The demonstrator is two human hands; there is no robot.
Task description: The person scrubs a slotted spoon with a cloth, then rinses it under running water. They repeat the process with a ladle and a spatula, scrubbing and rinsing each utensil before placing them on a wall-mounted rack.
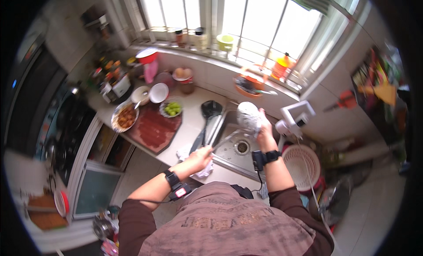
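Above the sink (234,154), my right hand (265,129) grips a white patterned bowl (249,117) by its side. My left hand (200,159) is closed at the sink's left front edge, around the handle end of a black long-handled cooking utensil (211,109). That utensil's broad dark head lies over the counter beside the sink; whether it is a ladle or a turner is unclear. A thin pale rod (228,137) also runs from my left fist over the basin. A whitish cloth (205,169) lies below that hand.
To the left is a reddish-brown cutting board (156,128), with a dish of brown food (124,117) and a bowl of green pieces (172,108) by it. An orange basket (249,85) hangs below the barred window. A pink colander (301,167) stands right of the sink.
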